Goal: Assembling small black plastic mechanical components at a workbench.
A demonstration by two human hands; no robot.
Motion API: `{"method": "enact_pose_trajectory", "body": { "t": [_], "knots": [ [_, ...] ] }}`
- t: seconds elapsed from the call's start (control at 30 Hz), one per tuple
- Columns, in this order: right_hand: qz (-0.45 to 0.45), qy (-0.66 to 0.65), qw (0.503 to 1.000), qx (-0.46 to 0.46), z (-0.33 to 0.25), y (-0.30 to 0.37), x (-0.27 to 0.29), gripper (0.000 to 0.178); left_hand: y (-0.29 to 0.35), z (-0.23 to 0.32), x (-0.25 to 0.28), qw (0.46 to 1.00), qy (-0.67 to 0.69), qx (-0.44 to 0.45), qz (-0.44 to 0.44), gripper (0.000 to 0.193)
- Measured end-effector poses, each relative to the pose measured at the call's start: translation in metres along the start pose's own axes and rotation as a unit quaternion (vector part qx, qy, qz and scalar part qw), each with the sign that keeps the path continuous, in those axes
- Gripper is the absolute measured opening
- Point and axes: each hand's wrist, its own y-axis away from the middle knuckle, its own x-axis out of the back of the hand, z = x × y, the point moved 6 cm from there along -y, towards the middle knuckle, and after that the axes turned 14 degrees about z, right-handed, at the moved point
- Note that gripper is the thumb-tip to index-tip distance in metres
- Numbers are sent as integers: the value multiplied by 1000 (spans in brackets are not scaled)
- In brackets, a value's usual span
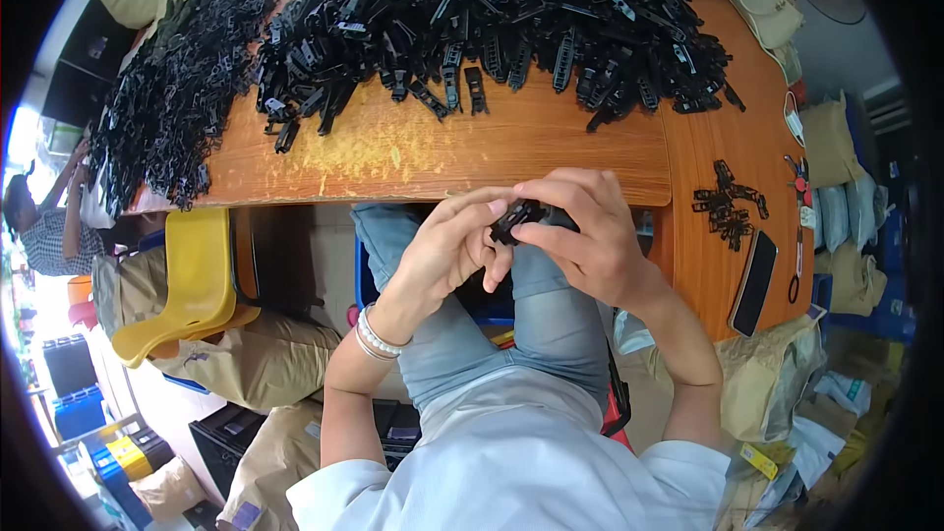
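Between both hands, above my lap at the table's front edge, is a small black plastic part (pixel 514 222). My left hand (pixel 450 244) grips its left side, thumb and fingers closed on it. From the right, my right hand (pixel 588 236) pinches the same part between thumb and fingers, hiding some of it. Its exact kind is too small to make out. Beyond the hands lies a large heap of similar black plastic parts (pixel 472 15), with another heap of smaller black pieces (pixel 177 98) to its left.
On the right of the wooden table (pixel 580 157) are a small pile of black parts (pixel 730 205), a phone (pixel 753 283) and red-handled pliers (pixel 797 177). A yellow chair (pixel 197 275) stands at left, near brown sacks (pixel 265 364). Another person (pixel 64 226) is at far left.
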Motion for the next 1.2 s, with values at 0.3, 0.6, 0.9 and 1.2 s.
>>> {"method": "enact_pose_trajectory", "body": {
  "t": [0.3, 0.6, 0.9, 1.2],
  "knots": [
    [-8, -132, 988, -78, 15, 0, -13, 18, 0, 0, 13, 998, -12, 40, -37, 26],
    [255, -316, 813, -416, 68, 17, -23, 13, -60, 119, 65, 477, -659, -501, 295, 20],
    [244, -355, 734, -525, 71, 50, -56, 16, -49, 107, 54, 527, -639, -523, 202, 8],
    [249, -381, 731, -508, 71, 49, -60, 11, -62, 105, 39, 516, -644, -553, 114, 9]
  ]
}}
